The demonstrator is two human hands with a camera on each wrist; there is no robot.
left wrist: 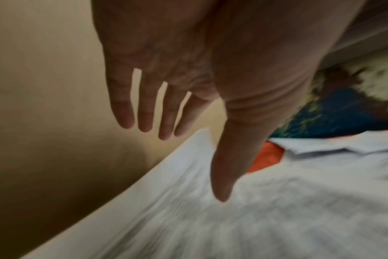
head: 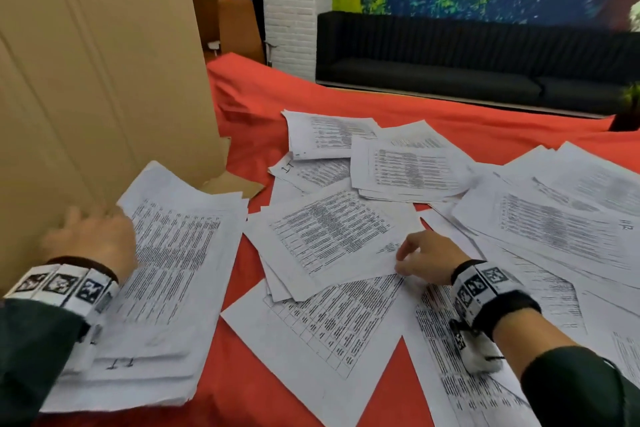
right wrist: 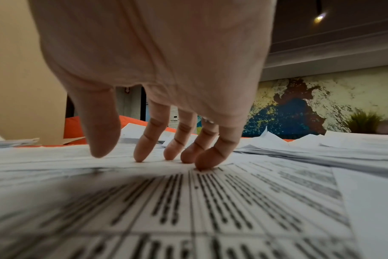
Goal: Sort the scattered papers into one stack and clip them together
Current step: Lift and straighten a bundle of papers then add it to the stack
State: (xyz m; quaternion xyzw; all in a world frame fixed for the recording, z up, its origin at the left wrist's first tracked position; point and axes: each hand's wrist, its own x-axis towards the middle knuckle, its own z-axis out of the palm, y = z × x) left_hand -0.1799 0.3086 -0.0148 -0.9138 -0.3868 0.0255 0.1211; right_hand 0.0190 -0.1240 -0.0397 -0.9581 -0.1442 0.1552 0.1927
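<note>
Printed white papers lie scattered over a red cloth (head: pixel 239 388). A thick stack (head: pixel 162 288) sits at the near left, seen blurred in the left wrist view as the stack (left wrist: pixel 277 219). My left hand (head: pixel 90 239) is at its far left edge, against the cardboard, with straight fingers (left wrist: pixel 144 113) and the thumb over the top sheet. A small pile (head: pixel 332 236) lies in the middle. My right hand (head: pixel 422 256) touches its near right corner, and the fingertips (right wrist: pixel 171 154) rest on the sheet (right wrist: pixel 210 201). No clip is in view.
A tall cardboard sheet (head: pixel 97 80) stands at the left, right behind the stack. More loose sheets (head: pixel 408 166) spread to the back and to the right (head: pixel 554 225). A black sofa (head: pixel 467 62) and a plant (head: pixel 630 107) are beyond the table.
</note>
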